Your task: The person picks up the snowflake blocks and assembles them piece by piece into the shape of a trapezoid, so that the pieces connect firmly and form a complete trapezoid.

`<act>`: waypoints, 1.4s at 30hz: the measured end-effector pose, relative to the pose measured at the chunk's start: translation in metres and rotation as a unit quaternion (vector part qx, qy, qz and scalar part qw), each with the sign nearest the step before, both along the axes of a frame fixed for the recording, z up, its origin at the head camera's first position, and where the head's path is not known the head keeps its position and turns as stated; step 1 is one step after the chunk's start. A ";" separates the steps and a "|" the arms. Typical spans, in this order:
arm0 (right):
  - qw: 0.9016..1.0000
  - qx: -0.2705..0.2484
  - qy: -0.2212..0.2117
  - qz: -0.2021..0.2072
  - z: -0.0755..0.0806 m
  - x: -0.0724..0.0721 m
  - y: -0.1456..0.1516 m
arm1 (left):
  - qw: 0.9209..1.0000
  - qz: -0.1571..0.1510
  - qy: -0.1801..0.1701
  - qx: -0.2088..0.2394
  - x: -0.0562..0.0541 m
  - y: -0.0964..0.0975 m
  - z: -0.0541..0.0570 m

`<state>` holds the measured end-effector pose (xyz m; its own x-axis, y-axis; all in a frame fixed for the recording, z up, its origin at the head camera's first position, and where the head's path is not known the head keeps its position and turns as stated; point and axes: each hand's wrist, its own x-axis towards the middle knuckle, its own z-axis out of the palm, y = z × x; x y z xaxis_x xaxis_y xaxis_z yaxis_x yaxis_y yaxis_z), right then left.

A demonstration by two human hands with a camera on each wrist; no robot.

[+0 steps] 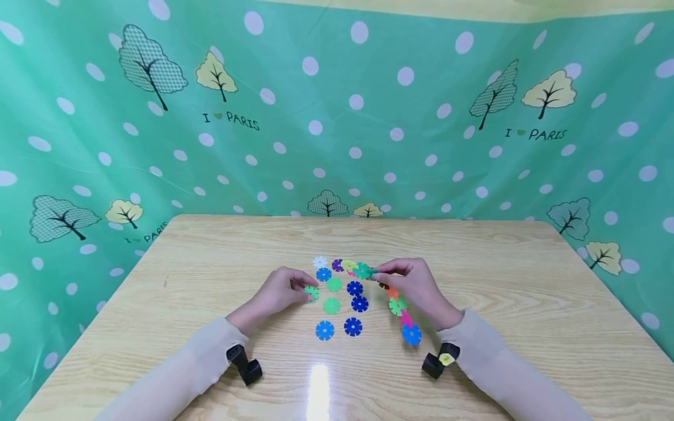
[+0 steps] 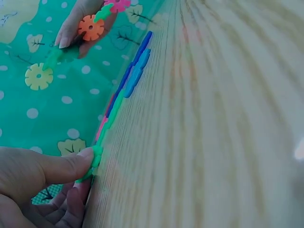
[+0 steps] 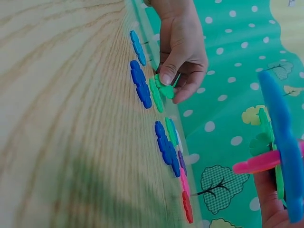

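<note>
A small green disc [image 1: 311,292] was pinched between the thumb and curled fingers of the left hand [image 1: 278,291], at the left edge of a cluster of flat notched discs lying on the wooden table [image 1: 210,257]. In the left wrist view the thumb [image 2: 71,164] was pressed against that disc's edge [image 2: 95,159], which appeared to be tilted up from the tabletop, though the blur left this uncertain. A chain of joined discs [image 1: 398,307] was held in the right hand [image 1: 413,286], whose fingertips were closed on its teal end [image 1: 363,270]; the chain ran back beneath the palm to a blue disc [image 1: 412,334] near the wrist. Between the two hands, loose blue [image 1: 355,287] and green discs [image 1: 331,305] were laid flat on the table, just beside one another.
</note>
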<state>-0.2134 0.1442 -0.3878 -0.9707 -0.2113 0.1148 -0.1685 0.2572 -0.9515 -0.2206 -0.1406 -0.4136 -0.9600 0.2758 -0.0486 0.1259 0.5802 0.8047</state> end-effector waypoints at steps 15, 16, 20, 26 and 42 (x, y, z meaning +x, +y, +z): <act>1.000 -0.003 0.002 0.003 -0.003 0.000 0.001 | 0.997 0.013 -0.049 0.057 -0.011 0.002 0.011; 1.000 -0.002 0.001 0.002 -0.003 0.000 0.001 | 0.996 0.019 -0.055 0.074 -0.012 0.004 0.013; 1.000 -0.005 -0.004 0.001 -0.004 0.000 0.001 | 0.991 0.028 -0.052 0.122 -0.013 0.014 0.023; 1.000 -0.005 0.000 0.005 -0.004 -0.001 0.000 | 0.984 0.055 -0.047 0.163 -0.013 0.026 0.038; 1.000 -0.003 -0.005 0.008 -0.005 -0.002 0.001 | 0.980 0.062 -0.046 0.185 -0.013 0.038 0.047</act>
